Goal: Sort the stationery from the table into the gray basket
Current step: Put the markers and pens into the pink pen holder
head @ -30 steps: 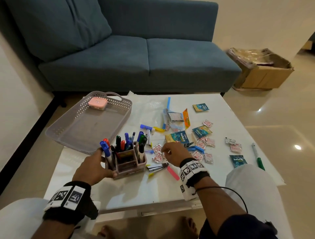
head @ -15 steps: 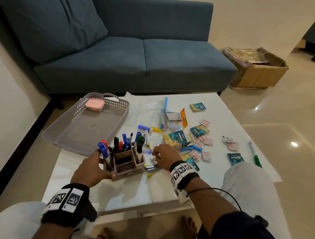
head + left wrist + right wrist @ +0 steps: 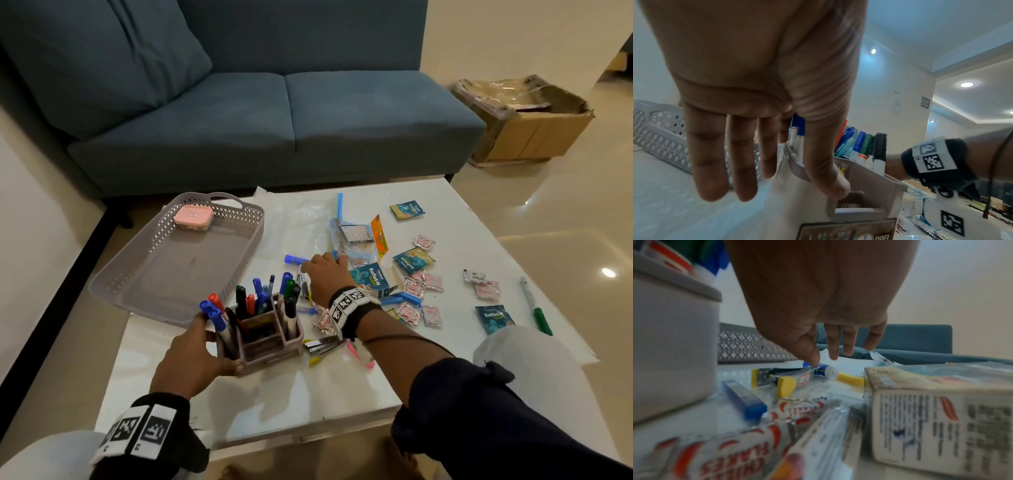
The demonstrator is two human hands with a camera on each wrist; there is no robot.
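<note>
Inside gray basket (image 3: 150, 274), pink case (image 3: 193, 216)

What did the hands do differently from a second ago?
The right hand left the red-and-white packets near the pen holder and reached farther across the table to the blue glue stick; its thumb now touches it, fingers straight. The left hand kept gripping the pen holder in the same spot. The gray basket and pink box stayed put.

Basket (image 3: 239, 233) showing gray lattice walls at 10 o'clock, pink box (image 3: 193, 217) inside. Sofa (image 3: 291, 113) showing teal at 12. Sachets (image 3: 416, 286) showing red-white print at 3. Wristbands (image 3: 349, 303) showing black-white squares.
</note>
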